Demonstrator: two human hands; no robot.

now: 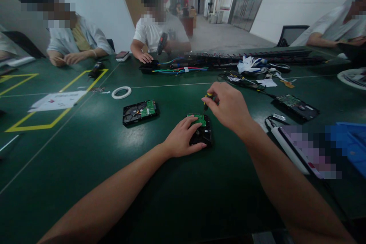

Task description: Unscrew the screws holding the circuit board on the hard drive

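Hands were apart, each w/ its own job: L hand (183, 135) lay spread on the near HDD (206, 137), thumb by its near edge, fingers over the green PCB (202, 120), not closed round it, prob. to stop it sliding on the shiny counter (177, 194). R hand (227, 103) was closed on the screwdriver (206, 103), fingertips high on the yellow-and-black handle, shaft pointing down at the PCB's far R corner; near-upright hold, prob. b/c that held the tip straight. Exact tip contact was too small to tell. That HDD lay flat, PCB side up, in front of the person, prob. for easy reach w/ both hands. Count: 3 HDDs total, i.e. that one plus a left HDD (139, 113) and a right HDD (296, 106), both well apart from it, green PCBs showing, prob. spaced to leave elbow room. 1 screwdriver; 1 white ring (121, 97) near the left HDD, beyond it; 1 blue tray (350, 148) at the R edge; 1 white sheet (57, 101) far L; 1 bunch of gloves (251, 65), no. of gloves unclear b/c piled up. At least 3 co-workers (148, 30) were round the counter, 1 L, 1 opposite, 1 R.
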